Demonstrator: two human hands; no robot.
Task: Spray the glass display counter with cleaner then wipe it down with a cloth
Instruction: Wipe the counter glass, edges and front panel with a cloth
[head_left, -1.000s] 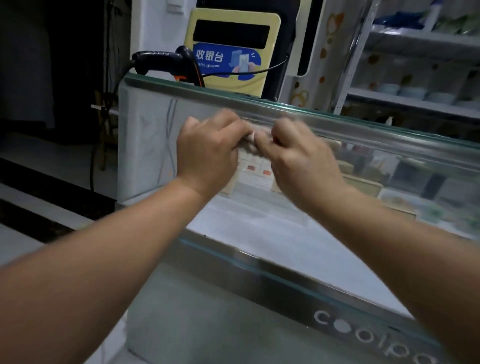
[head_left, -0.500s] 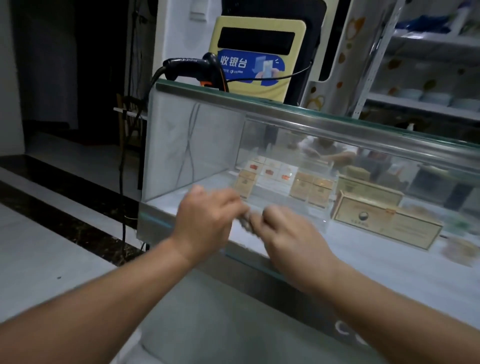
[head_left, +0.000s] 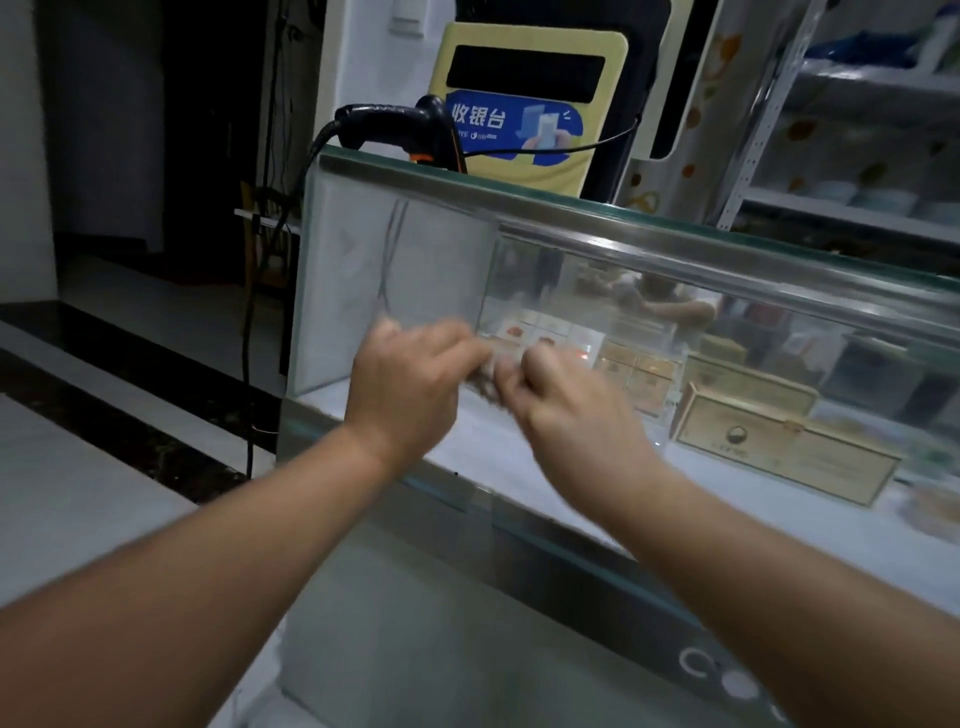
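Honestly, I've got left hand (head_left: 410, 387) and right hand (head_left: 566, 410) pinched together on a small wad of cloth (head_left: 488, 371) against the glass display counter (head_left: 405, 260) front pane, near its left edge; I'd go for flat, overlapping strokes.

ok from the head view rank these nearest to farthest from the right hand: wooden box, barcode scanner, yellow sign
From the right hand:
1. wooden box, inside the case, to its right.
2. barcode scanner, on the counter top, up and left.
3. yellow sign, just behind the scanner.
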